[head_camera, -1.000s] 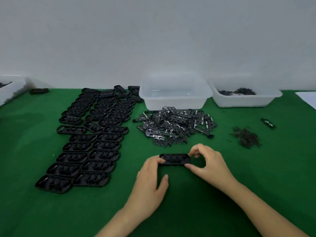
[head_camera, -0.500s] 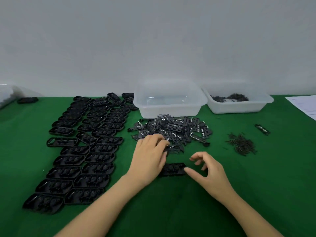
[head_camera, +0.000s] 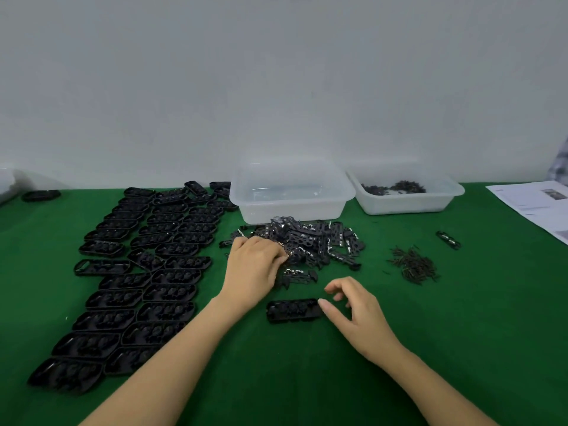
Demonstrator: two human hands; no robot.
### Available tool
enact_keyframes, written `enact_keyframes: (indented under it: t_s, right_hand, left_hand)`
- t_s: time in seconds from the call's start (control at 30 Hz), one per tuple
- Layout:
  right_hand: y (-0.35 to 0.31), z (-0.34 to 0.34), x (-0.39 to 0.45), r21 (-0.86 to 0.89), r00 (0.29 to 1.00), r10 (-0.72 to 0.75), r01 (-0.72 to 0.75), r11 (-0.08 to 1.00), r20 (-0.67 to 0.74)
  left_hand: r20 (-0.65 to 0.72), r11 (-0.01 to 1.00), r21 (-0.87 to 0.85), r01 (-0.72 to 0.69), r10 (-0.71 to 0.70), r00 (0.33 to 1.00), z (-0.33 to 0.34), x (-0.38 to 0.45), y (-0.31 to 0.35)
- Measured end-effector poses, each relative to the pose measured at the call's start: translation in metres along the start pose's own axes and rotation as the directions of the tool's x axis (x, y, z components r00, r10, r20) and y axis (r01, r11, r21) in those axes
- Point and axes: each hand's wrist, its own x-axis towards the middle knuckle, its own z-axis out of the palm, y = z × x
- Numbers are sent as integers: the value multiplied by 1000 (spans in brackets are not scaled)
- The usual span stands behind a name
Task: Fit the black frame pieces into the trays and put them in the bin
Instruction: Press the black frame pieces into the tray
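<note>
The left hand (head_camera: 255,265) reaches into the frame pieces pile (head_camera: 310,241); the right hand's (head_camera: 356,315) thumb touches a tray (head_camera: 292,310) on the table (head_camera: 461,333).

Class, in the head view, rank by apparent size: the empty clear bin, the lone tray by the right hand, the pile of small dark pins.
1. Empty clear bin
2. Pile of pins
3. Lone tray
The last two look close; nearness makes that unsure.

green felt-covered worktop (head_camera: 461,333) | pile of small dark pins (head_camera: 413,267) lying right | white printed paper sheet (head_camera: 534,207) at far-right edge | plain white wall (head_camera: 276,72) behind
</note>
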Motion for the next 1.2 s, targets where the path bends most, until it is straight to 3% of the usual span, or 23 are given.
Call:
enact_keyframes:
  t_s: [0.07,0.13,0.27,0.37,0.47,0.53,0.63,0.7,0.77,0.9,1.07,1.2]
  right_hand:
    - [-9,-7,6,12,995,-58,59,998,-82]
    - [-21,-14,14,75,978,-118,132,988,-171]
    - [-42,-18,26,454,999,7,8,891,-32]
    - [-45,-13,28,592,991,129,-120,797,27]
    - [-43,-12,31,640,974,226,-186,745,19]
    - [-42,-12,33,650,969,245,-198,733,19]
    - [-40,-10,33,657,975,220,-189,729,36]
    - [-33,-12,35,564,987,160,-147,812,27]
    - [-21,-15,34,316,992,103,-120,941,70]
    - [-1,-8,24,-6,953,93,-96,995,288]
    - [6,3,22,-155,963,13,30,987,269]
    - [6,5,21,-146,968,-3,41,988,251]
  left_hand:
    - [79,949,-255,184,-169,982,-9,-5,4]
    - [193,851,-427,306,-244,950,-19,-11,11]
    - [331,759,-542,359,-200,922,-33,-19,26]
    - [290,756,-553,351,-220,931,-40,-21,30]
    - [177,882,-417,219,-158,972,-44,-27,30]
    - [115,950,-288,125,-95,989,-44,-29,30]
    - [89,938,-331,106,-81,993,-43,-28,28]
    - [116,939,-337,73,-35,993,-43,-26,23]
    - [162,947,-322,23,31,986,-41,-26,16]
    - [295,959,-282,-34,121,948,-35,-28,7]
    - [388,958,-275,-77,184,903,-27,-22,8]
    - [434,962,-258,-95,203,878,-20,-18,10]
